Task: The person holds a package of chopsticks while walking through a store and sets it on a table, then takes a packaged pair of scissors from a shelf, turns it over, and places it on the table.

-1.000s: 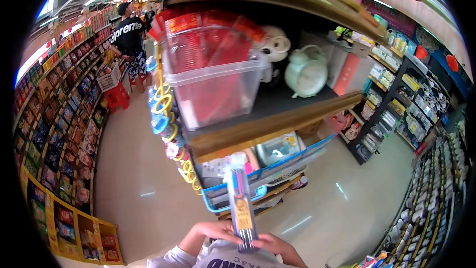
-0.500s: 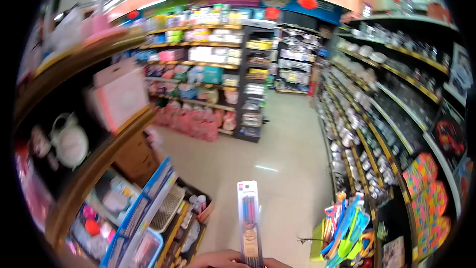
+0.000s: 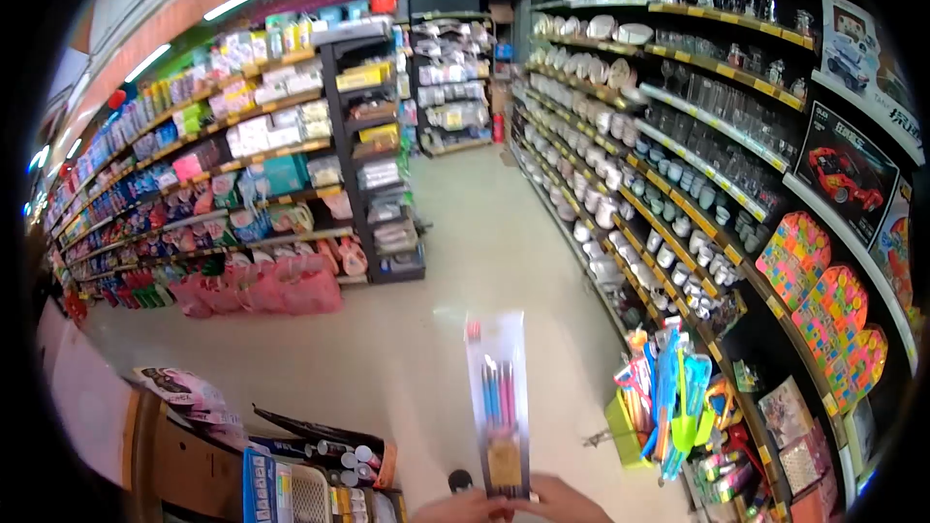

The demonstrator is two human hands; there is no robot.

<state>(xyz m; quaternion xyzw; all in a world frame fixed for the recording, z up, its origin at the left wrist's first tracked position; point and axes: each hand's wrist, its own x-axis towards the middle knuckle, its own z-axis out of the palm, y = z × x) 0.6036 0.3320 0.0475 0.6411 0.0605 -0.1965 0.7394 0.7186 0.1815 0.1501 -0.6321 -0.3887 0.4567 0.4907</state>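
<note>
A clear, narrow package (image 3: pixel 500 397) with blue and pink sticks inside and a tan label stands upright at the bottom centre. My left hand (image 3: pixel 457 507) holds its lower end from the left, fingers closed on it. My right hand (image 3: pixel 560 501) grips the same end from the right. Both hands are partly cut off by the lower frame edge.
Shelves of cups and bowls (image 3: pixel 620 136) line the right side. A green bin (image 3: pixel 628 431) of colourful toys stands at their foot. Packaged goods fill the left shelves (image 3: pixel 223 116). A low display with a white basket (image 3: pixel 308 494) is at the lower left.
The view has swung right, from the shelf with the clear bin and green clock to the aisle of cups and bowls. The package has stayed in both hands.
</note>
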